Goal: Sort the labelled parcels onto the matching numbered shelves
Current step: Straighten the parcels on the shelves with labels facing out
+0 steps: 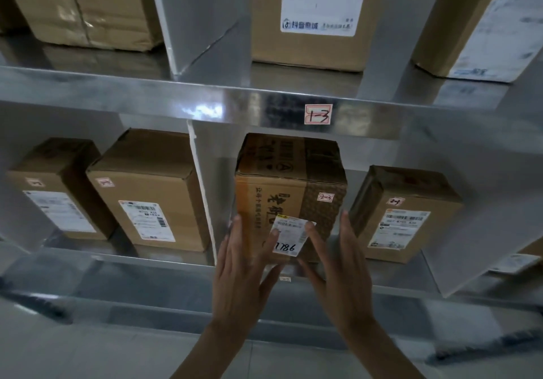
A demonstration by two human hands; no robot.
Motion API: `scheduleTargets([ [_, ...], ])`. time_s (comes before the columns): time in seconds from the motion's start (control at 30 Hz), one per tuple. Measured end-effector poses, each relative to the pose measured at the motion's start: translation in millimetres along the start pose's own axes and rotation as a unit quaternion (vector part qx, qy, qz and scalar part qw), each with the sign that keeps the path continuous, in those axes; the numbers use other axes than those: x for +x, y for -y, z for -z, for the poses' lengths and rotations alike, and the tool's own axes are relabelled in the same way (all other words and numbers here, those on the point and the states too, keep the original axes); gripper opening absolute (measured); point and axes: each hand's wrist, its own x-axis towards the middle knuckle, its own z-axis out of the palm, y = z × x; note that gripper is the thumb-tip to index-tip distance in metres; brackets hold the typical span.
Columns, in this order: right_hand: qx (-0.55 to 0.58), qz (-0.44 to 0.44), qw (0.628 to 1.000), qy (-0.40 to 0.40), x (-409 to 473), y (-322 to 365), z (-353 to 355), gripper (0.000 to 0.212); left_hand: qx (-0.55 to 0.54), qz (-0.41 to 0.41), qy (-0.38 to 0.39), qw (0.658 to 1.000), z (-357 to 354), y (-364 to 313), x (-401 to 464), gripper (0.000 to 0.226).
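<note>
A printed cardboard parcel (pixel 289 181) stands on the middle metal shelf, just right of a divider. It bears a small tag reading 2-3 and a white label marked 7786. My left hand (pixel 244 264) lies flat against its front near the left edge, fingers straight. My right hand (pixel 338 261) is also flat, fingers straight, touching its front near the right edge. The shelf rail above carries a tag reading 1-3 (pixel 318 114).
Another tagged parcel (pixel 405 214) stands close on the right in the same bay. Two boxes (pixel 147 190) fill the bay left of the divider (pixel 202 199). Larger parcels (pixel 317 17) sit on the upper shelf. A small tag (pixel 284 278) sits on the lower rail.
</note>
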Motion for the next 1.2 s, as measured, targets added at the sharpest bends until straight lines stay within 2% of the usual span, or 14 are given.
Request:
scheduleTargets([
  [0.2,-0.006,0.014,1.0,-0.008,7.2,-11.4,-17.3,0.085,-0.02,0.038,-0.033,0.999,-14.9,6.6,16.8,0.059],
  [0.4,0.003,0.028,1.0,-0.011,16.7,-15.9,-32.4,0.084,-0.021,0.054,-0.016,0.998,-27.8,21.5,31.5,0.076],
  [0.53,0.003,0.022,1.0,-0.015,20.7,-21.2,-40.9,0.088,-0.016,0.06,-0.01,0.998,-34.3,26.9,35.9,0.062],
  [0.7,0.016,0.003,1.0,-0.002,26.3,-28.4,-48.7,0.092,-0.026,0.062,-0.025,0.997,-35.8,24.8,43.3,0.068],
  [0.8,0.027,-0.006,1.0,0.005,29.7,-29.9,-49.8,0.095,-0.03,0.054,-0.032,0.998,-37.4,24.4,47.5,0.062],
  [1.07,0.039,-0.018,0.999,-0.005,29.5,-26.7,-41.6,0.073,-0.036,0.052,-0.032,0.998,-31.9,19.6,46.6,0.056],
  [1.2,0.054,-0.034,0.998,-0.015,18.1,-12.9,-28.9,0.077,-0.056,0.042,-0.024,0.997,-19.5,15.7,35.0,0.057],
])
